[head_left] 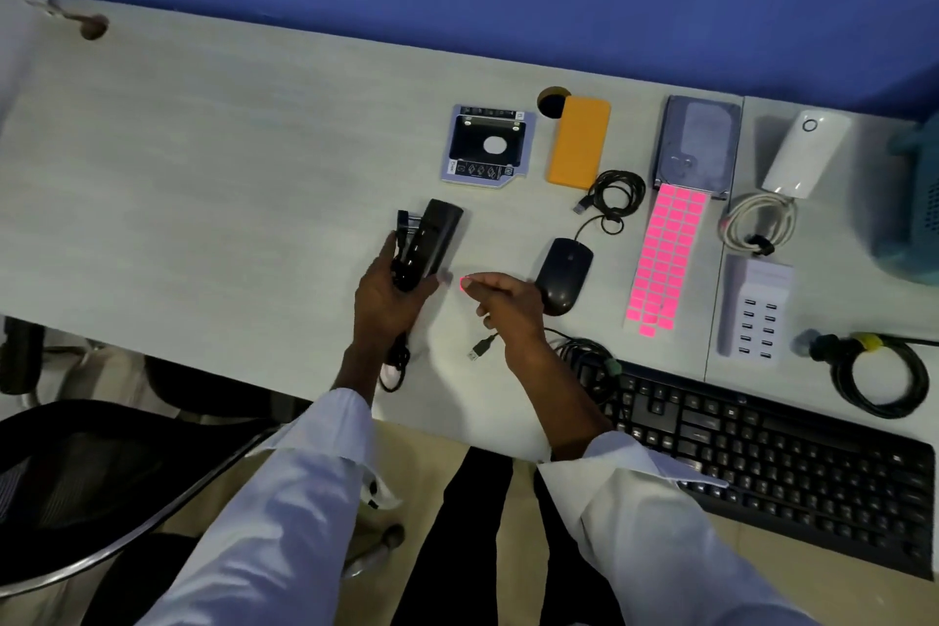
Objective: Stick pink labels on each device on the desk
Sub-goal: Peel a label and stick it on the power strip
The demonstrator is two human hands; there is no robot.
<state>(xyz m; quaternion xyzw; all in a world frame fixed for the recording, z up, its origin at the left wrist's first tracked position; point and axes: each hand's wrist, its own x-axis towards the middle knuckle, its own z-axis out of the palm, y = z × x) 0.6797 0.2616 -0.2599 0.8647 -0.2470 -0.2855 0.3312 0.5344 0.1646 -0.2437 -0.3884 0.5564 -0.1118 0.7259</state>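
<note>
Black device: lower end hidden inside the left hand; type cannot be told.
Mouse: 7 o'clock end covered by the right hand.
Pink label: small blur at the right fingers.
Keyboard: cut by the frame at 4 o'clock; corner behind the right sleeve.
Teal object: cut off at 3 o'clock, unidentifiable.
Drive caddy: print too small to read.

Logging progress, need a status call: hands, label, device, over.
Left grip holds black device. Right grip pinches one pink label, just short of it. Mouse to the side, not between.
</note>
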